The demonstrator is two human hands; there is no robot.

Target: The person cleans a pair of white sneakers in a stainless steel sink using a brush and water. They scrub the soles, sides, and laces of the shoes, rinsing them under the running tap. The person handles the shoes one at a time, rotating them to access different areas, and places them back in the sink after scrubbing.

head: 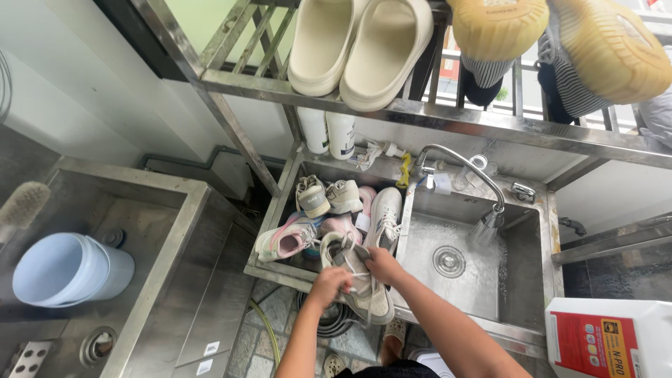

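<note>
Both hands hold one dirty white sneaker [360, 283] over the front edge of the shoe basin [276, 210], just beside the wet sink [518, 280]. The left hand [329, 283] has its fingers curled on the shoe's side near the laces. The right hand [383, 264] pinches the top by the tongue. Water runs from the tap [458, 164] into the sink. More sneakers [329, 210] lie piled in the basin. It looks like this shoe is being picked for washing, so it must go right, under the water.
</note>
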